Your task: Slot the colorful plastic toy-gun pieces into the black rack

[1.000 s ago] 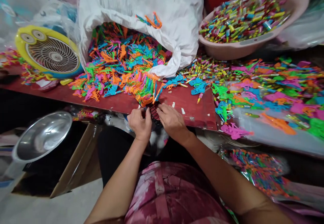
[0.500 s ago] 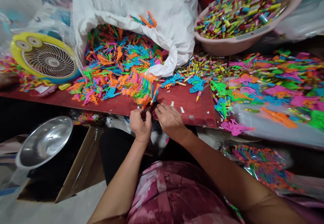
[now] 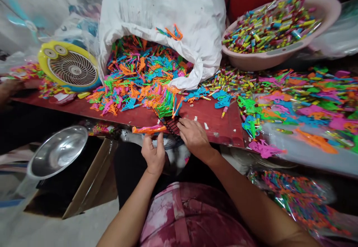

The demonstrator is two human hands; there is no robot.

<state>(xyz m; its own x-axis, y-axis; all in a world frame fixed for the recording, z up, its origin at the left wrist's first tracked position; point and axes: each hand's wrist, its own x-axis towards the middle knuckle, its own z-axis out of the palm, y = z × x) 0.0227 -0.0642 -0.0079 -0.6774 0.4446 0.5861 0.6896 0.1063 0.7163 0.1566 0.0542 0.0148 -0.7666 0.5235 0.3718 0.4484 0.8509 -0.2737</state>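
Note:
My left hand (image 3: 153,151) is closed on a small stack of orange and pink plastic toys (image 3: 149,129), held level in front of the table edge. My right hand (image 3: 194,137) has its fingers bent together on the right edge of a black grid rack (image 3: 172,126), which juts over the table's front edge. A row of green, pink and orange plastic toys (image 3: 165,103) stands packed just behind the rack. The loose pile of bright plastic toys (image 3: 131,92) spills from the mouth of a white sack (image 3: 165,5). My right fingertips are partly hidden.
A yellow fan (image 3: 74,70) stands left on the red table (image 3: 201,122). A pink basin (image 3: 260,59) of small wrapped tubes sits at back right; flat toys with tubes (image 3: 316,101) lie below it. A metal bowl (image 3: 60,152) is lower left. Another person's hand (image 3: 11,86) shows far left.
My left hand has drawn down and left, away from the rack, bringing the orange and pink toys into view. My right hand remains at the rack. The view has shifted slightly.

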